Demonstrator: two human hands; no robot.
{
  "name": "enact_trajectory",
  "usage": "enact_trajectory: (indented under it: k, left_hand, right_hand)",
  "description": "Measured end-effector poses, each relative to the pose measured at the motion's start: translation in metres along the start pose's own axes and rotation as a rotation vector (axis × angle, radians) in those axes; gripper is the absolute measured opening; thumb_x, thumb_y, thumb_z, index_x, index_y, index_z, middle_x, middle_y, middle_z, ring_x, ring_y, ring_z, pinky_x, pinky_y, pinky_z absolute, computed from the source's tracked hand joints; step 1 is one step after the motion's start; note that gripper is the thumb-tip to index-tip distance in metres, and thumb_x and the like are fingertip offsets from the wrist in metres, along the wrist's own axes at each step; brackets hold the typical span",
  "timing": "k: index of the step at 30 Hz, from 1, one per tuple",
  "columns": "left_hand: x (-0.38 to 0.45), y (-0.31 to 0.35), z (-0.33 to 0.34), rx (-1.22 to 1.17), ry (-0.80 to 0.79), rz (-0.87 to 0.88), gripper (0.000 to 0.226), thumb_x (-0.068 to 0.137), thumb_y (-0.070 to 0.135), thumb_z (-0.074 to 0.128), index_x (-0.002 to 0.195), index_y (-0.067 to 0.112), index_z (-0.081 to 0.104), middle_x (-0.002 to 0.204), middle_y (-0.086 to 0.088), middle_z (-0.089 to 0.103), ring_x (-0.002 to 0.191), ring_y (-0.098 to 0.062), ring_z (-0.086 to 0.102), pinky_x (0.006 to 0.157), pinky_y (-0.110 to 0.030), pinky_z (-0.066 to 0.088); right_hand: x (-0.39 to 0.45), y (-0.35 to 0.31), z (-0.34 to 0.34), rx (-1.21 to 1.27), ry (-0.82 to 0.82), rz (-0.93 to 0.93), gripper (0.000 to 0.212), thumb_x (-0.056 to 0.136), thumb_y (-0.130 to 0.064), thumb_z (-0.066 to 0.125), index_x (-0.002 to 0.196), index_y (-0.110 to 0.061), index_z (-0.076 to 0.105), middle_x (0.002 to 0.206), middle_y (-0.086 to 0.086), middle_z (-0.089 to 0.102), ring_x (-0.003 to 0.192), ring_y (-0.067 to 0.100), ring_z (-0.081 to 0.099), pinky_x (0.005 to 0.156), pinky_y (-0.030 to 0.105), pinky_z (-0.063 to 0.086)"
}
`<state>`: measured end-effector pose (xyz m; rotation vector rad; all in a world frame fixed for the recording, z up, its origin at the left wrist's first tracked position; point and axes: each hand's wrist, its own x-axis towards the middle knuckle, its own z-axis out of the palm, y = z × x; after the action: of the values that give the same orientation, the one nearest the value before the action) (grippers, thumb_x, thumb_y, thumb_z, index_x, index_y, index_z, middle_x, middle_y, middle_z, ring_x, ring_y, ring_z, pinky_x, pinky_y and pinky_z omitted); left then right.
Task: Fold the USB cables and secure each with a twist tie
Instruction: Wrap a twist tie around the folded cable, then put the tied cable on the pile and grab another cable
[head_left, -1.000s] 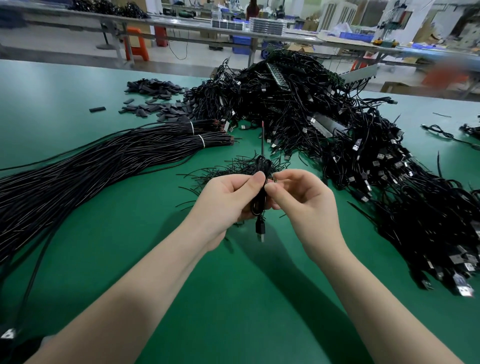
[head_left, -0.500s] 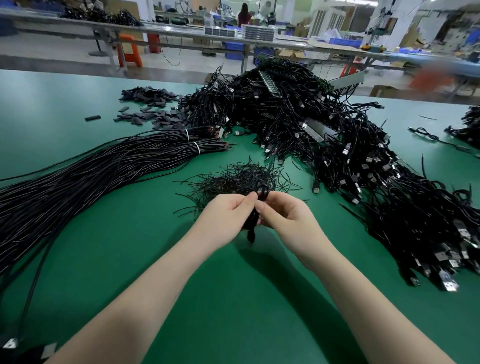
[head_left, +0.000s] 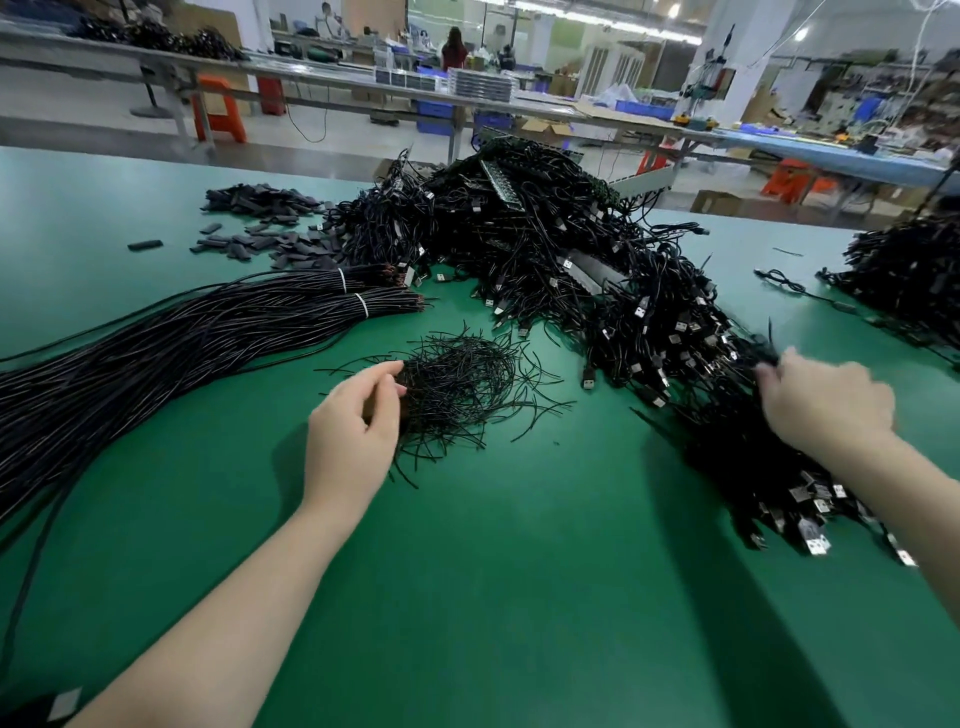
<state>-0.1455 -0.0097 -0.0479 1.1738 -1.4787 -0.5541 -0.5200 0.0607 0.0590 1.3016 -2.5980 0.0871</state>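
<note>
A: Where are the hands?

B: Left hand (head_left: 356, 423), loosely curled, touches the black wire twist ties (head_left: 457, 382) on the green worktop (head_left: 519, 571); right hand (head_left: 826, 402), blurred, grip unclear, reaches the tangled black USB cables (head_left: 545, 249).

A: Progress?

B: Most cables look untied.

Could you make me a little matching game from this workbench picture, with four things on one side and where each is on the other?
Things:
1. left hand
2. right hand
3. white-banded cable bundles
4. small flat black pieces

Places:
A. far left of the green table
B. at the loose twist ties
C. on the pile of tied USB cables
D. stretching in from the left edge

Pairs: 1-B, 2-C, 3-D, 4-A
</note>
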Motion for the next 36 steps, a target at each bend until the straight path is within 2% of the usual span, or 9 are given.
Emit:
enact_trajectory:
  k: [3, 9, 11, 14, 20, 26, 31, 34, 36]
  left_hand:
    - [0.004, -0.004, -0.005, -0.006, 0.053, -0.026, 0.034, 0.095, 0.037, 0.042, 0.114, 0.026, 0.068, 0.092, 0.018, 0.068, 0.071, 0.002, 0.060, 0.058, -0.017, 0.042]
    - [0.007, -0.007, -0.008, -0.016, 0.112, -0.094, 0.022, 0.100, 0.023, 0.046, 0.106, 0.035, 0.064, 0.088, 0.015, 0.068, 0.069, -0.010, 0.062, 0.059, -0.031, 0.052]
    - [0.006, -0.008, -0.006, -0.023, 0.098, -0.095, 0.022, 0.100, 0.023, 0.047, 0.107, 0.034, 0.065, 0.086, 0.015, 0.068, 0.067, -0.009, 0.061, 0.056, -0.026, 0.050]
    - [0.006, -0.009, -0.004, -0.018, 0.080, -0.088, 0.022, 0.099, 0.024, 0.047, 0.107, 0.031, 0.067, 0.083, 0.016, 0.068, 0.055, -0.003, 0.056, 0.047, -0.013, 0.039]
    - [0.008, -0.013, -0.003, -0.015, 0.079, -0.125, 0.022, 0.100, 0.024, 0.047, 0.104, 0.032, 0.067, 0.083, 0.015, 0.068, 0.058, -0.006, 0.058, 0.047, -0.013, 0.040]
    - [0.006, -0.013, -0.005, 0.003, 0.052, -0.138, 0.023, 0.100, 0.025, 0.046, 0.107, 0.032, 0.067, 0.087, 0.014, 0.069, 0.050, -0.001, 0.051, 0.046, -0.012, 0.035]
    - [0.002, -0.002, -0.007, 0.021, 0.078, -0.098, 0.026, 0.100, 0.024, 0.046, 0.120, 0.027, 0.062, 0.103, 0.010, 0.064, 0.077, -0.008, 0.056, 0.065, -0.026, 0.043]
    - [0.014, 0.009, -0.013, -0.010, 0.139, -0.130, 0.027, 0.100, 0.020, 0.047, 0.123, 0.030, 0.056, 0.106, 0.018, 0.056, 0.086, -0.003, 0.054, 0.072, -0.022, 0.044]
    - [0.040, 0.010, -0.022, -0.049, 0.171, -0.248, 0.034, 0.098, 0.016, 0.047, 0.129, 0.029, 0.052, 0.114, 0.013, 0.056, 0.081, -0.001, 0.052, 0.067, -0.019, 0.040]
  right_hand:
    - [-0.004, -0.005, 0.012, -0.087, -0.211, 0.022, 0.069, 0.099, -0.057, 0.021, 0.150, -0.010, 0.021, 0.160, 0.008, 0.016, 0.145, 0.032, 0.019, 0.113, 0.050, 0.020]
    - [-0.008, -0.024, 0.005, -0.267, -0.284, 0.029, 0.057, 0.100, -0.049, 0.027, 0.149, -0.021, 0.019, 0.148, 0.013, 0.033, 0.134, 0.039, 0.032, 0.106, 0.059, 0.030]
    - [-0.017, -0.026, 0.018, -0.385, -0.223, -0.022, 0.059, 0.101, -0.041, 0.031, 0.151, -0.017, 0.014, 0.148, 0.014, 0.031, 0.133, 0.040, 0.031, 0.103, 0.059, 0.033]
    - [-0.019, -0.016, 0.025, -0.330, -0.179, 0.027, 0.071, 0.098, -0.054, 0.032, 0.153, -0.018, 0.006, 0.153, 0.014, 0.021, 0.136, 0.040, 0.027, 0.104, 0.060, 0.033]
    - [-0.025, -0.022, 0.044, -0.313, -0.201, 0.035, 0.080, 0.093, -0.066, 0.029, 0.153, -0.020, 0.003, 0.158, 0.008, 0.014, 0.140, 0.044, 0.015, 0.107, 0.062, 0.025]
    - [-0.030, -0.022, 0.039, -0.177, -0.207, 0.073, 0.086, 0.089, -0.072, 0.029, 0.154, -0.022, 0.005, 0.162, 0.006, 0.004, 0.145, 0.043, 0.001, 0.113, 0.063, 0.011]
    - [-0.049, -0.024, 0.041, -0.156, -0.169, 0.035, 0.090, 0.087, -0.075, 0.029, 0.155, -0.022, 0.004, 0.163, 0.007, -0.004, 0.145, 0.044, -0.012, 0.111, 0.066, -0.001]
    - [-0.062, -0.039, 0.034, -0.073, 0.026, -0.036, 0.083, 0.088, -0.068, 0.039, 0.154, -0.022, 0.018, 0.162, 0.012, 0.007, 0.144, 0.046, -0.007, 0.109, 0.068, -0.005]
    - [-0.082, -0.065, 0.037, 0.070, 0.173, -0.200, 0.074, 0.086, -0.057, 0.055, 0.147, -0.020, 0.037, 0.156, 0.016, 0.027, 0.143, 0.046, 0.011, 0.110, 0.067, 0.002]
